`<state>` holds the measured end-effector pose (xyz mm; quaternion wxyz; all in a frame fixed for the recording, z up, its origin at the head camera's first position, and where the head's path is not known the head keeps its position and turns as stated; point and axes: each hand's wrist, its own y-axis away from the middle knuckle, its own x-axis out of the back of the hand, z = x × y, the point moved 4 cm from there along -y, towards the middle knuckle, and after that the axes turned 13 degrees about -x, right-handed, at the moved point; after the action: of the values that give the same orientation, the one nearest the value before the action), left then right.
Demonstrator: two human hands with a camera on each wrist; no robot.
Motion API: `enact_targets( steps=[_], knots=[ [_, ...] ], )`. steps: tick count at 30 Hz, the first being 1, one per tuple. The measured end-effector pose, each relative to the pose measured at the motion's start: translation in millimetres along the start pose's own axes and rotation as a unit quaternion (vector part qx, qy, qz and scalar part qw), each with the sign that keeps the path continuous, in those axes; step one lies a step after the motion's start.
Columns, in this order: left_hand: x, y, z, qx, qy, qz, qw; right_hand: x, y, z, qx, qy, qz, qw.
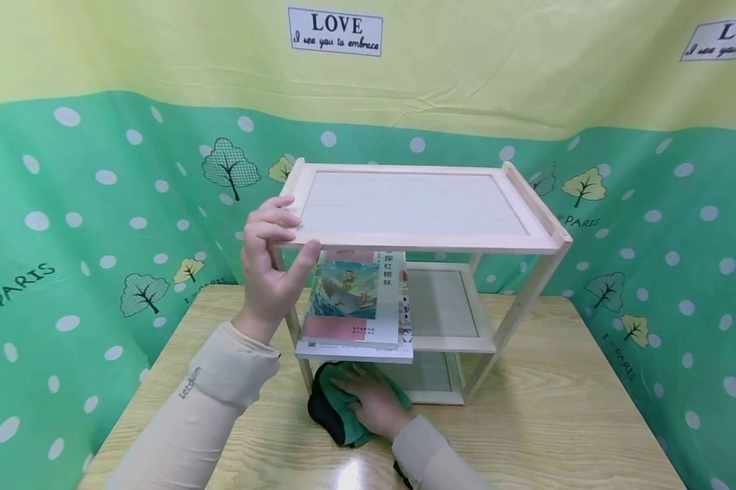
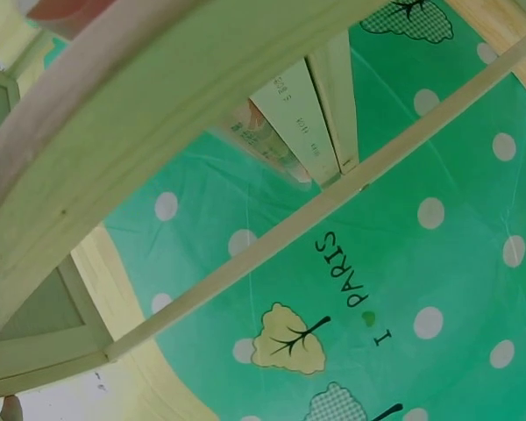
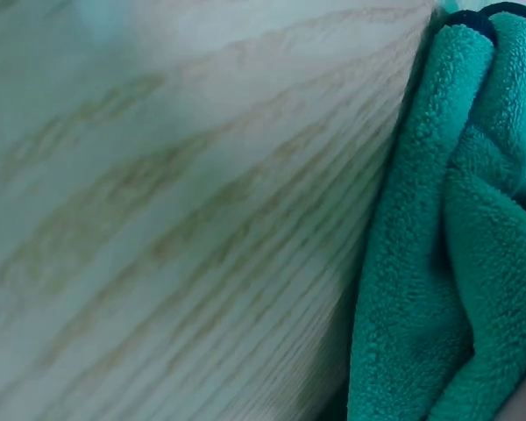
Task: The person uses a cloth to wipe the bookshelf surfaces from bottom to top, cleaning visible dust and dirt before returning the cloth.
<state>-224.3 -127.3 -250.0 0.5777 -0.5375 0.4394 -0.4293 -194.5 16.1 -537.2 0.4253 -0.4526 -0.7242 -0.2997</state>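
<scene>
The right wrist view brings out the cloth (image 3: 412, 263)'s plush green pile and dark edging; the left wrist view shows the shelf (image 1: 405, 204)'s slender side bar, hidden in the head view. The rectangular, pale wooden shelf runs lengthwise left to right on the wood-grain table (image 1: 558, 381). Books (image 1: 343, 320) jut from its middle tier, their long axis front to back. The left hand (image 1: 274, 258) grips its top front left corner; the right hand (image 1: 374, 401) presses the cloth at its lower front left, fingers spread.
</scene>
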Motion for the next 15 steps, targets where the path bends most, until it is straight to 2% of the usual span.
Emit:
enact_targets(
  steps=[5, 15],
  knots=[
    [-0.6, -0.5, 0.2, -0.002, 0.0, 0.0, 1.0, 3.2, 3.2, -0.1, 0.002, -0.01, 0.014, 1.0],
    [0.6, -0.1, 0.6, 0.0, -0.001, -0.003, 1.0, 0.4, 4.3, 3.3, -0.026, -0.014, 0.008, 1.0]
  ],
)
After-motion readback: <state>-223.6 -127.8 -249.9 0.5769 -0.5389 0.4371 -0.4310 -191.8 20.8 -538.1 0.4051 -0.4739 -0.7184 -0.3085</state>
